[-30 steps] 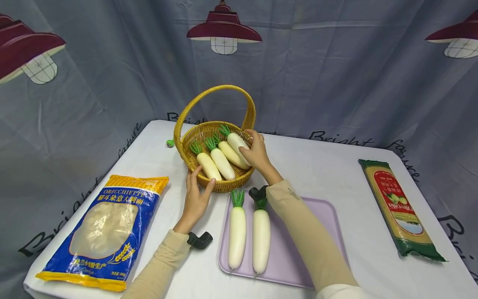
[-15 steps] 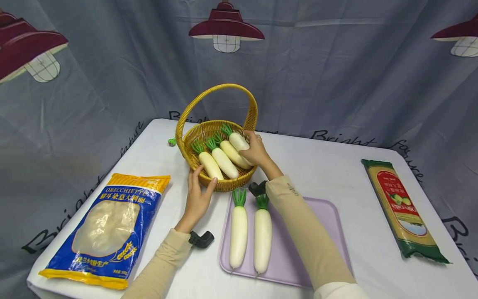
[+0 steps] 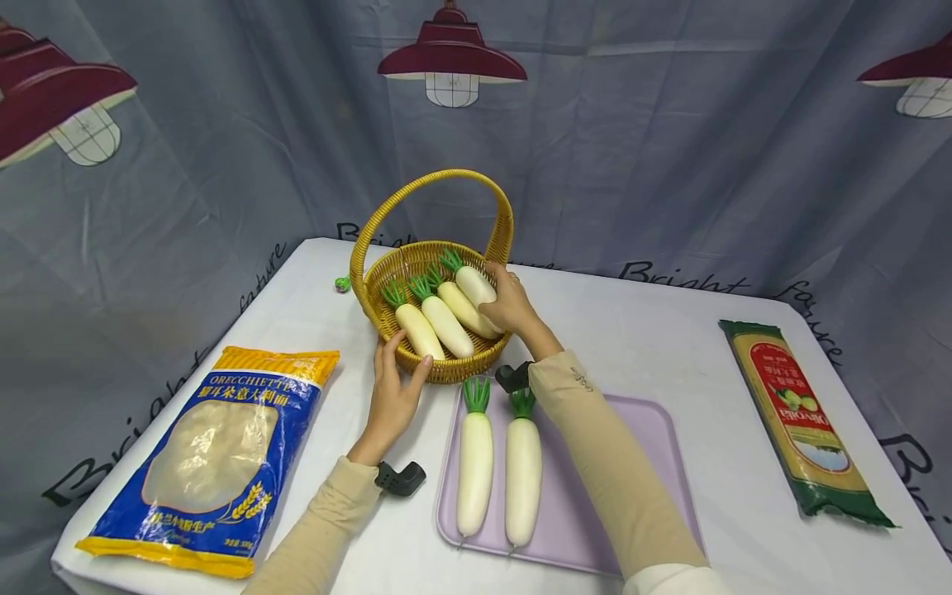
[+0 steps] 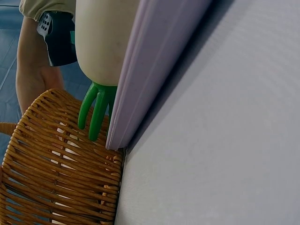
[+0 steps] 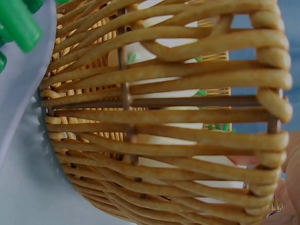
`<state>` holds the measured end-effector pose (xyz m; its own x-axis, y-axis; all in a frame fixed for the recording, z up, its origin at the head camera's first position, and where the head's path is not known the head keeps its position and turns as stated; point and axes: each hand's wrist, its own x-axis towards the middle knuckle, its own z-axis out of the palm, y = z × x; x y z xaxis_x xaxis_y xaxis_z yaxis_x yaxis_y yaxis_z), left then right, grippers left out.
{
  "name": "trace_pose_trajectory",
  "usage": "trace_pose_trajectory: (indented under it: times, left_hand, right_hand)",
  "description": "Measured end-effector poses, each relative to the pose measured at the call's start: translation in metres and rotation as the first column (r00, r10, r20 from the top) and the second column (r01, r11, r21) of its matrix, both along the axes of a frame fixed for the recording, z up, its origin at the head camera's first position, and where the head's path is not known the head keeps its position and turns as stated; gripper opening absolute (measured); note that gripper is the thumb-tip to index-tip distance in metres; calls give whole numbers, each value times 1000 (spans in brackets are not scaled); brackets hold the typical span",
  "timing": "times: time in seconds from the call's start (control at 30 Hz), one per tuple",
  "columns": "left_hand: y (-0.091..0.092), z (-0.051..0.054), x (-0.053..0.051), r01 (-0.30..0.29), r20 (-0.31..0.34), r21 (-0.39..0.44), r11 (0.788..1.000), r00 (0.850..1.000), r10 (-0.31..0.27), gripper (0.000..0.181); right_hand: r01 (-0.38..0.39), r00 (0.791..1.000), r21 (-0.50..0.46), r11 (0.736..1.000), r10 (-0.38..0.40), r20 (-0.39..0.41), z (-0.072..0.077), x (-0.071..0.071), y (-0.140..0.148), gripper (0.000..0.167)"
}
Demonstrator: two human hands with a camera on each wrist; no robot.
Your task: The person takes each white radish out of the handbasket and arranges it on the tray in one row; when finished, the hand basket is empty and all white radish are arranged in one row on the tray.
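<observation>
Between the left hand [image 3: 390, 401] and the right hand [image 3: 513, 306], the basket [image 3: 457, 370] is golden brown in a woven pattern, its handle [image 3: 455, 174] yellower and spirally wound; the radishes inside [image 3: 449, 326] run from white to pale yellow with green tops. Nearer the camera than both hands lie cream-white, green-topped radishes [image 3: 474, 475] on a lilac tray [image 3: 573, 506]. Left of the left hand, a bag [image 3: 211, 454] is blue with orange-yellow ends. Well right of the right hand, a packet [image 3: 806, 417] is tan with green ends and a red label [image 3: 781, 376]. Beyond both hands, a grey-blue curtain [image 3: 632, 165] bears maroon lamps [image 3: 454, 58] and black lettering [image 3: 680, 277]
</observation>
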<state>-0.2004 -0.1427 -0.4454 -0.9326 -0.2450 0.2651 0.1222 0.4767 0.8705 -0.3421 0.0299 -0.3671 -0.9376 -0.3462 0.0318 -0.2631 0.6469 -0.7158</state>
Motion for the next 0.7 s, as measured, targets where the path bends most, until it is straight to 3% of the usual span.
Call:
trace_pose_trajectory:
  times: [0.17, 0.5, 0.7]
  left_hand:
    - [0, -1, 0, 6, 1, -1, 1000, 1000, -6, 63]
    - [0, 0, 0, 11, 7, 4, 1000, 1000, -11, 64]
    - [0, 1, 0, 6, 12, 8, 1000, 1000, -6, 64]
  right_hand:
    - [-11, 1000, -15, 1000, 11, 19, 0, 1, 2, 68]
    - [-32, 991, -143, 989, 50, 123, 7, 3, 4, 61]
    - [-14, 962, -271, 962, 86, 258, 6, 3, 6, 55]
